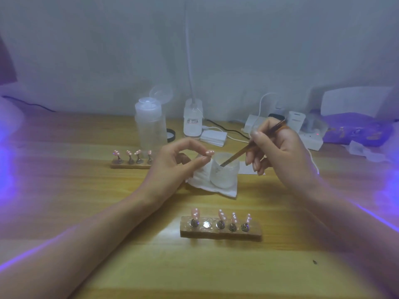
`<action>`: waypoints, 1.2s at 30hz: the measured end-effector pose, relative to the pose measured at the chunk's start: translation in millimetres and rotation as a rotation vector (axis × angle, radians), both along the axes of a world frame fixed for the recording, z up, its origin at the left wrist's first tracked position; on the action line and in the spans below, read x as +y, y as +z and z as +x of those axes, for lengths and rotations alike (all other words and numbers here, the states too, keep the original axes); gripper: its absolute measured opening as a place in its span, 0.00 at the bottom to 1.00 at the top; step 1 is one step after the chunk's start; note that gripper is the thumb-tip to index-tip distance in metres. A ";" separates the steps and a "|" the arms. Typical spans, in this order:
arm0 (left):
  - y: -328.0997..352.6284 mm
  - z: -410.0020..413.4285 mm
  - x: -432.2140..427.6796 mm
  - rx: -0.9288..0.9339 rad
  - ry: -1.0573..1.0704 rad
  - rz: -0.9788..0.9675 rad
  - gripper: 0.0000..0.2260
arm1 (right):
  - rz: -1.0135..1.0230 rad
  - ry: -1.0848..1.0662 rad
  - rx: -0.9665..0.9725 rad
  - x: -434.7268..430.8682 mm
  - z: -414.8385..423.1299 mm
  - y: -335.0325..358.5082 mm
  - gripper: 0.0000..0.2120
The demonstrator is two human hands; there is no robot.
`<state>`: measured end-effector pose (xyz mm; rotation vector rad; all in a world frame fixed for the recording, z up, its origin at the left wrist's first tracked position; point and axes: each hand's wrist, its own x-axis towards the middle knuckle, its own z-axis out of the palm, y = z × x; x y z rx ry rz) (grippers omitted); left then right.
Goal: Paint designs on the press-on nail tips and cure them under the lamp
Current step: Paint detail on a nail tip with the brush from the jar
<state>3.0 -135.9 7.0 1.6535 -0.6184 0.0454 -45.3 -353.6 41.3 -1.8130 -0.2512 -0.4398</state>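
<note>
Head view: left hand point(172, 162) pinches pink nail tip point(209, 152) with white dots between thumb and finger, up over table point(108, 212); right hand point(278, 147) holds thin brown brush point(248, 147) like pencil, fingers curled round it. Brush end dips in small white cup point(226, 171). Cup sits on white wipe point(200, 180), between both hands. On near stand point(220, 233): four dotted tips, plus one shiny round spot. On far stand point(129, 165): four more tips, just left of left hand.

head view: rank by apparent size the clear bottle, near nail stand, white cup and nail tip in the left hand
1. clear bottle and near nail stand: look alike; the stand is nearer, so unranked
2. white cup
3. nail tip in the left hand
</note>
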 end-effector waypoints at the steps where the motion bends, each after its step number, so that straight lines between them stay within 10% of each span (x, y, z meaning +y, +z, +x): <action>1: 0.2 0.3 0.0 0.015 -0.010 -0.008 0.04 | 0.044 -0.012 -0.005 -1.8 0.0 -0.2 0.12; 12: -1.2 1.0 0.6 0.033 0.006 0.004 0.03 | 0.579 -0.221 0.024 -11.2 -2.3 -26.3 0.16; 36: -1.5 0.2 -0.4 -0.094 0.013 0.103 0.05 | 0.478 -0.090 0.081 -10.1 -2.1 -28.0 0.10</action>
